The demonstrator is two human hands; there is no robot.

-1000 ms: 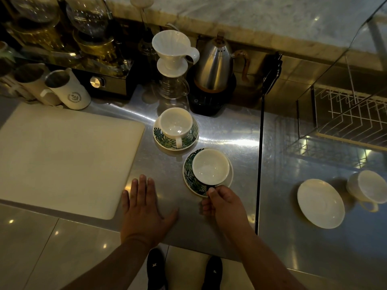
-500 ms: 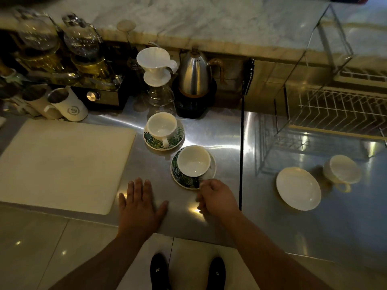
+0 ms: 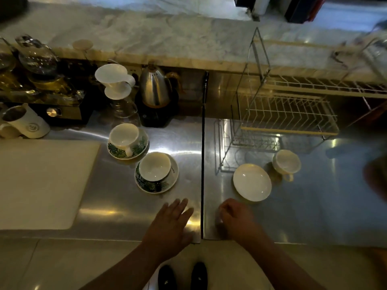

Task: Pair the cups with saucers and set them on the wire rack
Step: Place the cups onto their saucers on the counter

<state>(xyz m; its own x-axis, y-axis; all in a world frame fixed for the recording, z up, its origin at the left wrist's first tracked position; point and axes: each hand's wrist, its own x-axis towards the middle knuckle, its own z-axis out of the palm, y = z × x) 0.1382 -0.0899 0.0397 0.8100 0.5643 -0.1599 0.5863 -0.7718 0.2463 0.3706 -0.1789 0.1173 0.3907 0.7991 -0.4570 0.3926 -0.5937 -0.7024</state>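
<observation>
Two white cups sit on leaf-patterned saucers on the steel counter: a far cup (image 3: 124, 136) on its saucer (image 3: 140, 146), and a near cup (image 3: 155, 166) on its saucer (image 3: 170, 178). To the right lie a plain white saucer (image 3: 252, 182) and, beside it, a plain white cup (image 3: 286, 164) standing directly on the counter. The wire rack (image 3: 289, 114) stands behind them. My left hand (image 3: 171, 220) rests flat on the counter with fingers spread. My right hand (image 3: 234, 216) hovers loosely curled just below the plain saucer, holding nothing.
A large white mat (image 3: 41, 181) covers the counter's left. A steel kettle (image 3: 155, 86), a white dripper (image 3: 114, 80), glass brewers and white mugs (image 3: 27, 122) line the back. A dark seam (image 3: 202, 155) splits the counter. A blurred object (image 3: 377, 176) shows at the right edge.
My right hand let go of the near leaf saucer and moved right across the seam toward the plain saucer. My left hand slid right along the counter. The view shifted right.
</observation>
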